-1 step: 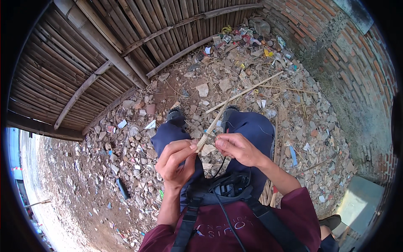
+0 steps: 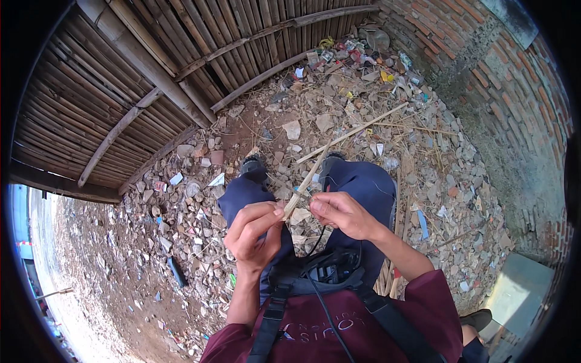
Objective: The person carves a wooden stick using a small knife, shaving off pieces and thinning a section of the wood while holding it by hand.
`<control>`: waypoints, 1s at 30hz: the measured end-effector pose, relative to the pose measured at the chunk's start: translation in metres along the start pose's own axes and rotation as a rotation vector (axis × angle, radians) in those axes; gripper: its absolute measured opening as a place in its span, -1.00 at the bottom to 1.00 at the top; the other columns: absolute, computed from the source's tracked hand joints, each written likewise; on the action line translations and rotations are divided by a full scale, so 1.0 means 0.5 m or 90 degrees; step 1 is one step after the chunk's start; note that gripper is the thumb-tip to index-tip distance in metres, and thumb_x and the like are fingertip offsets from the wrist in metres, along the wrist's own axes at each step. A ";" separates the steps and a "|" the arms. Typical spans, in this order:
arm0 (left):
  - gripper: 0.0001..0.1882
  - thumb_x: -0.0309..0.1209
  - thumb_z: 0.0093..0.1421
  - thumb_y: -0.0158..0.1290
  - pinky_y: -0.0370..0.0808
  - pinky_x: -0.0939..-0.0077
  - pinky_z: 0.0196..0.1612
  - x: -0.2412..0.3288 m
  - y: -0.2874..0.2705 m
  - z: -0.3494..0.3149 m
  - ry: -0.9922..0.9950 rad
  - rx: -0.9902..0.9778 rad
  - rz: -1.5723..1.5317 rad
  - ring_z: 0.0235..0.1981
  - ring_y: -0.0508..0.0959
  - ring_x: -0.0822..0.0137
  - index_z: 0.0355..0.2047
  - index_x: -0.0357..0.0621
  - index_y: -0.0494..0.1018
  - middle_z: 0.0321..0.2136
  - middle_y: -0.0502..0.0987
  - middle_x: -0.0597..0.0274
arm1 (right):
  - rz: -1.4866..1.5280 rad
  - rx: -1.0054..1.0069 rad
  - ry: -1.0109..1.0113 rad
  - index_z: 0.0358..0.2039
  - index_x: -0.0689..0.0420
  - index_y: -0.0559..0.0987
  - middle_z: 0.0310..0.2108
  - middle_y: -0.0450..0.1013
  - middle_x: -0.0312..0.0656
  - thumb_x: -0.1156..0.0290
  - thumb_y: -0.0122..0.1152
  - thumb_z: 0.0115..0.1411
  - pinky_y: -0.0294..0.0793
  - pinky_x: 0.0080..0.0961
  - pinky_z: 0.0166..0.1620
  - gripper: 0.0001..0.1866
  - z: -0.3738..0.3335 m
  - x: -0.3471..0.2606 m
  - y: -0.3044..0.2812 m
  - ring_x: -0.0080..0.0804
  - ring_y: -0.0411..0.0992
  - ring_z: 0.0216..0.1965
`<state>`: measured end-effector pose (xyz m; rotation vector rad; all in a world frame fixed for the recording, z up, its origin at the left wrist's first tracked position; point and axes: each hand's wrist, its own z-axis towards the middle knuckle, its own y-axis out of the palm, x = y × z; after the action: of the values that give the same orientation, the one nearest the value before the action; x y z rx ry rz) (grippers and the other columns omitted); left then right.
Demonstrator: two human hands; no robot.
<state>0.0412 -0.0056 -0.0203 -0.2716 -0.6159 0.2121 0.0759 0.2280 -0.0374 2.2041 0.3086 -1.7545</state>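
Observation:
My left hand (image 2: 254,230) is closed, pinching the near end of a pale strip of split bamboo or wood (image 2: 308,176) between thumb and fingers. The strip slants away from me, up and to the right, over the gap between my knees. My right hand (image 2: 344,215) is closed beside it, fingertips pinched together. A thin, dark, narrow piece (image 2: 302,194) crosses the strip just left of those fingertips; it seems to run into the right-hand pinch, but its kind is too small to tell. Dark cords hang below the hands.
Rubble and litter (image 2: 200,212) cover the ground around my feet. A longer pale stick (image 2: 354,132) lies ahead. A bamboo slat wall (image 2: 230,42) stands ahead-left, a brick wall (image 2: 508,91) right. Another person's shoe (image 2: 478,319) shows at lower right, near a pale panel (image 2: 517,293).

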 end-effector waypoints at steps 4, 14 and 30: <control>-0.64 -0.79 0.08 0.38 0.67 0.40 -0.25 -0.005 0.005 -0.004 0.003 0.011 -0.023 -0.33 0.75 0.17 -0.15 -0.23 0.57 -0.34 0.67 0.06 | 0.005 -0.004 0.003 -0.23 0.25 0.53 -0.40 0.35 -0.38 0.00 0.05 0.61 0.42 -0.47 -0.21 -0.50 0.003 0.008 -0.001 -0.60 0.27 -0.35; -0.60 -0.84 0.07 0.35 0.67 0.39 -0.24 -0.007 0.001 -0.005 -0.007 0.016 -0.027 -0.32 0.74 0.17 -0.14 -0.23 0.55 -0.33 0.65 0.08 | -0.088 0.035 -0.021 -0.34 0.25 0.50 -0.55 0.28 -0.31 -0.04 0.03 0.59 0.31 -0.40 -0.31 -0.44 0.017 0.011 0.006 -0.52 0.23 -0.45; -0.61 -0.84 0.07 0.35 0.69 0.38 -0.22 -0.002 0.007 -0.006 -0.005 0.014 -0.057 -0.32 0.75 0.15 -0.14 -0.23 0.56 -0.33 0.66 0.08 | -0.104 0.060 -0.052 -0.34 0.26 0.54 -0.58 0.29 -0.27 -0.08 -0.01 0.59 0.30 -0.35 -0.34 -0.40 0.023 0.006 0.015 -0.47 0.26 -0.48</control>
<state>0.0418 -0.0031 -0.0244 -0.2218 -0.6310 0.1336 0.0688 0.2170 -0.0419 2.2185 0.4047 -1.9771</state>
